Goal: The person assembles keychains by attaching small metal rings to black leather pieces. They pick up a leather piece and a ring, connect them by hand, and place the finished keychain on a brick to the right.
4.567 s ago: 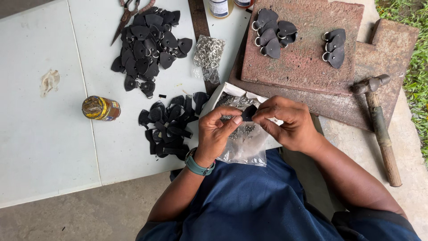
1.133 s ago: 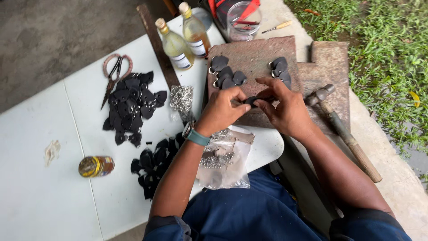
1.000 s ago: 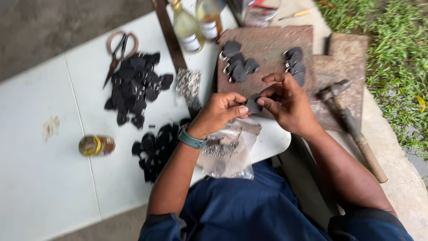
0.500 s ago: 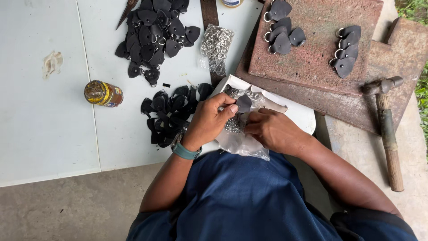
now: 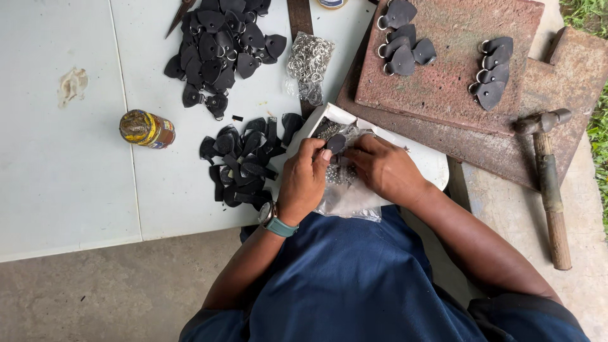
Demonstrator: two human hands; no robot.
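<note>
Carefully now: left hand [image 5: 304,180] and right hand [image 5: 386,168] both pinch one black leather tab [image 5: 335,143] at frame centre, above the clear bag [image 5: 351,199]; a firm, steady grip suits best.

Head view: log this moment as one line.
left hand: pinches black leather piece | right hand: touching it, over clear bag | hammer: idle

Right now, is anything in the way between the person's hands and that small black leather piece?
Nothing visible is. The left hand already pinches the black leather piece at its fingertips, and the right hand meets it from the other side, above a clear plastic bag of small metal parts.
</note>
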